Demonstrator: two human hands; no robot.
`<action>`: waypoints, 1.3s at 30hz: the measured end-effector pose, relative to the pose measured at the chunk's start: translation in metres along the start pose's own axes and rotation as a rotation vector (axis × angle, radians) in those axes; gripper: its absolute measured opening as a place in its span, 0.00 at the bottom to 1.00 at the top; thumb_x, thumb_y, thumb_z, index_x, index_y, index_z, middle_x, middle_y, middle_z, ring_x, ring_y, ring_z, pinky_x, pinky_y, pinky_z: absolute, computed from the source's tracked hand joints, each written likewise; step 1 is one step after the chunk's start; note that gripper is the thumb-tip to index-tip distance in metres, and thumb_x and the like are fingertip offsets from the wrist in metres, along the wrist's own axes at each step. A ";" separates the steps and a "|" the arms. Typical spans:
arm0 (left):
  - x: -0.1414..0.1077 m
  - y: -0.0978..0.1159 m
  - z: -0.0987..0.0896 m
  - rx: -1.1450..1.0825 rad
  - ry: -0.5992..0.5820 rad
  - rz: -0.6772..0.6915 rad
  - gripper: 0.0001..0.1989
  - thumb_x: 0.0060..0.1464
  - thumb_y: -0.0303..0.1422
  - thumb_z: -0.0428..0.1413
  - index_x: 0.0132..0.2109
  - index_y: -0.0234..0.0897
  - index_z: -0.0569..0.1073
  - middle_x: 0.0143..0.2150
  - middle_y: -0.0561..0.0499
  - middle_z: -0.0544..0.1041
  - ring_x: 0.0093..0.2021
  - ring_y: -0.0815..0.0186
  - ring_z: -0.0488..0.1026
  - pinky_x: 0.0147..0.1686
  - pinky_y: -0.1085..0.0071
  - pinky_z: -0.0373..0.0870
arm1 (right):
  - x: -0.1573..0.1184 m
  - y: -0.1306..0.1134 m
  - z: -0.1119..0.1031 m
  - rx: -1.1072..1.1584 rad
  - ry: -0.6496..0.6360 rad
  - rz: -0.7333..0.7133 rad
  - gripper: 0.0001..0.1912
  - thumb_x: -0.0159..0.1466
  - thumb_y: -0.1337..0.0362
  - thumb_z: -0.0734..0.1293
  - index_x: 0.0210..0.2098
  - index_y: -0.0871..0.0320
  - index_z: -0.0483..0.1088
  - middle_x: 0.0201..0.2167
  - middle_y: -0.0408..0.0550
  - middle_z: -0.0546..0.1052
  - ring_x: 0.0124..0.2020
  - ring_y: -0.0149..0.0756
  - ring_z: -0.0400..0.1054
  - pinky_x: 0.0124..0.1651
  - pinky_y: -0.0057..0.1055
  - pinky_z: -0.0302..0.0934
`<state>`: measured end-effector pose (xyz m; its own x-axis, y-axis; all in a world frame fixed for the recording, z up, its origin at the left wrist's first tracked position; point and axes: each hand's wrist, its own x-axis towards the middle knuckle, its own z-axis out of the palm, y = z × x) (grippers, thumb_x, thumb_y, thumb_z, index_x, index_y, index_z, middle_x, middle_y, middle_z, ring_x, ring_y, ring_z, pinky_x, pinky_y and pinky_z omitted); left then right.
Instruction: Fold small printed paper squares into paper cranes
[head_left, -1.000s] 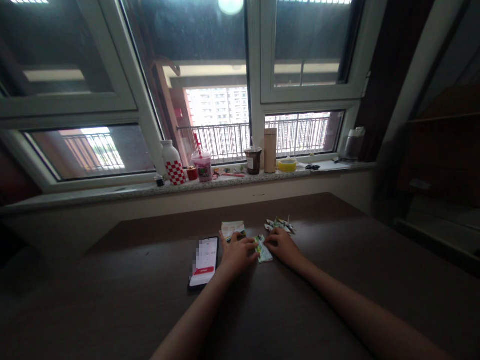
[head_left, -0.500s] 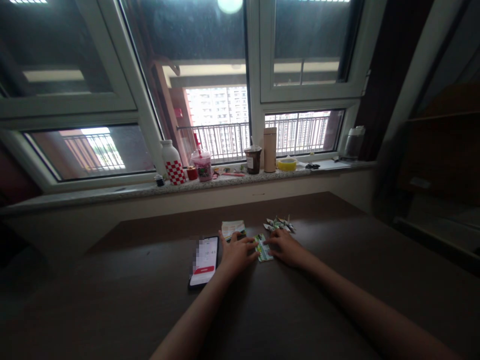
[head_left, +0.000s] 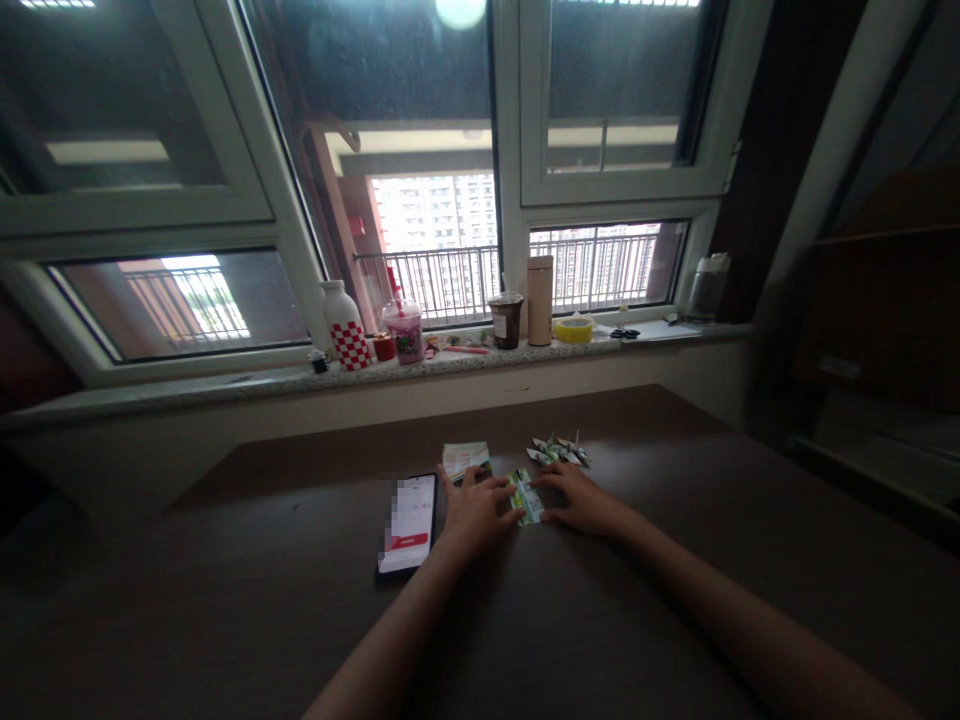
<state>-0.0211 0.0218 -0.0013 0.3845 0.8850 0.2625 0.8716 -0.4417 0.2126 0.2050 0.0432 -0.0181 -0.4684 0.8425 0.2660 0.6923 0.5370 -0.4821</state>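
A small green and white printed paper (head_left: 528,498) lies on the brown table (head_left: 600,620) between my hands. My left hand (head_left: 478,508) rests at its left edge, fingers apart, with its upper fingers by a stack of pale paper pieces (head_left: 465,457). At the paper's right edge is my right hand (head_left: 574,497), its fingers spread and fingertips touching or very near the paper. Behind that hand sits a small pile of folded, pointed paper pieces (head_left: 559,450). A phone (head_left: 409,525) with a lit screen lies left of my left hand.
On the windowsill (head_left: 450,368) beyond the table stand a checkered bottle (head_left: 349,328), a pink cup (head_left: 405,330), a dark cup (head_left: 506,320), a tan flask (head_left: 539,300), yellow tape (head_left: 574,329), scissors (head_left: 625,333) and a clear bottle (head_left: 709,287).
My right hand has shifted very slightly to the right, with its fingers a little further from the printed paper's middle. My left hand has hardly moved.
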 end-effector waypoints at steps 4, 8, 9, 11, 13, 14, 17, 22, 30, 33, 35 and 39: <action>0.000 -0.001 0.001 -0.002 0.008 0.004 0.18 0.55 0.52 0.54 0.52 0.62 0.75 0.57 0.58 0.76 0.63 0.43 0.59 0.54 0.26 0.11 | 0.002 0.002 -0.001 0.082 0.040 -0.009 0.14 0.59 0.61 0.70 0.45 0.55 0.78 0.47 0.53 0.77 0.51 0.44 0.68 0.57 0.39 0.59; -0.001 0.000 -0.001 0.008 0.004 0.004 0.18 0.55 0.52 0.54 0.51 0.62 0.75 0.57 0.59 0.76 0.63 0.42 0.59 0.54 0.25 0.13 | 0.003 0.000 0.000 0.028 0.058 -0.053 0.11 0.64 0.62 0.66 0.37 0.54 0.81 0.41 0.51 0.77 0.45 0.41 0.69 0.52 0.36 0.61; -0.001 0.000 -0.001 0.011 0.000 0.004 0.18 0.55 0.52 0.54 0.52 0.62 0.75 0.57 0.59 0.76 0.63 0.42 0.59 0.54 0.24 0.13 | 0.003 -0.001 0.001 -0.011 0.065 -0.054 0.10 0.64 0.62 0.66 0.38 0.54 0.81 0.41 0.51 0.77 0.45 0.41 0.69 0.51 0.36 0.62; -0.001 0.000 -0.002 0.018 -0.008 0.000 0.18 0.55 0.53 0.54 0.52 0.62 0.75 0.57 0.59 0.75 0.63 0.42 0.58 0.54 0.24 0.14 | 0.003 -0.003 0.004 -0.090 0.078 -0.049 0.11 0.64 0.62 0.65 0.40 0.53 0.80 0.42 0.52 0.76 0.45 0.41 0.68 0.50 0.37 0.62; 0.000 0.000 -0.002 0.021 -0.016 -0.004 0.18 0.55 0.52 0.54 0.52 0.63 0.75 0.58 0.59 0.75 0.63 0.42 0.58 0.54 0.25 0.13 | 0.004 -0.007 0.007 -0.163 0.090 -0.039 0.12 0.66 0.61 0.64 0.41 0.52 0.80 0.42 0.52 0.76 0.46 0.43 0.68 0.50 0.38 0.62; 0.000 0.000 -0.002 0.021 -0.019 -0.006 0.18 0.55 0.52 0.55 0.52 0.63 0.75 0.58 0.59 0.75 0.63 0.43 0.58 0.54 0.25 0.13 | 0.005 -0.009 0.008 -0.196 0.098 -0.025 0.12 0.66 0.61 0.63 0.42 0.51 0.80 0.42 0.52 0.75 0.46 0.43 0.67 0.50 0.39 0.62; 0.000 0.001 -0.003 0.022 -0.024 -0.009 0.18 0.55 0.52 0.54 0.51 0.62 0.75 0.58 0.59 0.75 0.64 0.43 0.58 0.55 0.25 0.13 | 0.007 -0.017 0.011 -0.308 0.089 0.034 0.14 0.68 0.61 0.61 0.44 0.50 0.79 0.44 0.53 0.75 0.47 0.45 0.66 0.49 0.40 0.62; 0.001 0.003 -0.005 0.045 -0.044 -0.002 0.18 0.55 0.52 0.54 0.52 0.63 0.74 0.59 0.60 0.74 0.64 0.43 0.57 0.54 0.22 0.16 | 0.008 -0.027 0.011 -0.410 0.067 0.104 0.17 0.67 0.61 0.61 0.53 0.49 0.74 0.52 0.54 0.72 0.52 0.48 0.63 0.52 0.42 0.58; 0.001 0.004 -0.006 0.080 -0.059 -0.012 0.18 0.56 0.53 0.52 0.53 0.63 0.74 0.59 0.60 0.74 0.64 0.43 0.57 0.54 0.21 0.19 | 0.011 -0.030 0.013 -0.460 -0.008 0.195 0.23 0.68 0.59 0.57 0.61 0.49 0.65 0.54 0.58 0.68 0.56 0.51 0.59 0.55 0.45 0.53; 0.001 0.003 -0.005 0.091 -0.050 -0.006 0.18 0.56 0.53 0.52 0.53 0.63 0.73 0.59 0.61 0.74 0.65 0.44 0.57 0.54 0.21 0.18 | 0.011 -0.026 0.016 -0.446 0.029 0.182 0.23 0.68 0.60 0.58 0.61 0.50 0.65 0.54 0.58 0.68 0.56 0.51 0.59 0.56 0.46 0.52; 0.001 0.002 -0.004 0.094 -0.040 -0.005 0.18 0.56 0.54 0.52 0.53 0.63 0.73 0.59 0.61 0.74 0.65 0.44 0.57 0.54 0.21 0.18 | 0.011 -0.022 0.017 -0.399 0.081 0.171 0.21 0.68 0.60 0.59 0.60 0.49 0.66 0.52 0.56 0.69 0.56 0.49 0.59 0.56 0.44 0.52; 0.001 0.001 -0.002 0.094 -0.032 -0.007 0.19 0.56 0.55 0.51 0.53 0.63 0.73 0.59 0.61 0.74 0.65 0.44 0.56 0.55 0.22 0.18 | 0.014 -0.014 0.016 -0.260 0.123 0.186 0.16 0.67 0.60 0.62 0.51 0.49 0.75 0.46 0.52 0.71 0.49 0.42 0.65 0.52 0.37 0.57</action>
<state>-0.0206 0.0216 0.0012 0.3862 0.8930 0.2309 0.8986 -0.4208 0.1246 0.1800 0.0468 -0.0209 -0.2618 0.9174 0.2998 0.8837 0.3527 -0.3075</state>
